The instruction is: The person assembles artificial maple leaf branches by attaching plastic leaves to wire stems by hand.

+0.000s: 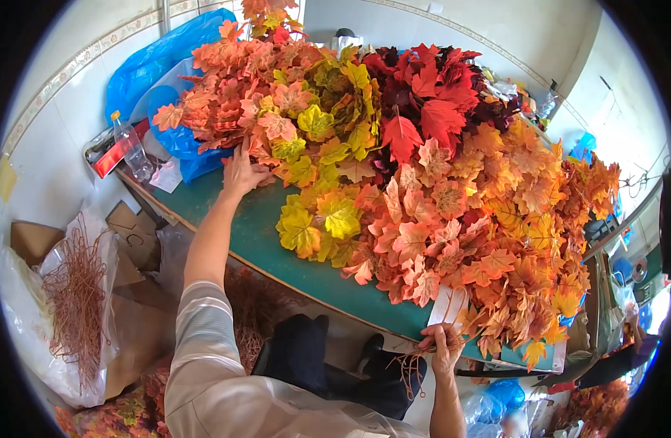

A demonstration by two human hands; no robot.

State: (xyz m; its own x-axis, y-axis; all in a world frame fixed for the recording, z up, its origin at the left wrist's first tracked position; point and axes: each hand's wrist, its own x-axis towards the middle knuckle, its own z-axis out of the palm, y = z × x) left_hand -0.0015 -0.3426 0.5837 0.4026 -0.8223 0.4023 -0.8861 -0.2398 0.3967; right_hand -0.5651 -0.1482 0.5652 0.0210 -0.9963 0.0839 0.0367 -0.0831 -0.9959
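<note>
In a pale shirt (226, 398), nearest the camera, faces a green table (258, 219). Reaches forward with the left hand (244, 174), thumb spread from fingers, touching the near edge of the orange leaves (233, 84); cannot tell whether gripping one. Pinches thin brown wires (408, 365) in the right hand (443, 344) at the table's front edge, just below a white card (445, 306), near peach leaves (416, 241). Has yellow leaves (340, 217) between, red leaves (443, 102) farther back.

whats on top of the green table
Heaped leaves in orange, red and yellow cover much of the green table; a white card shows near the right hand. Anything fully beneath the leaves is hidden.
</note>
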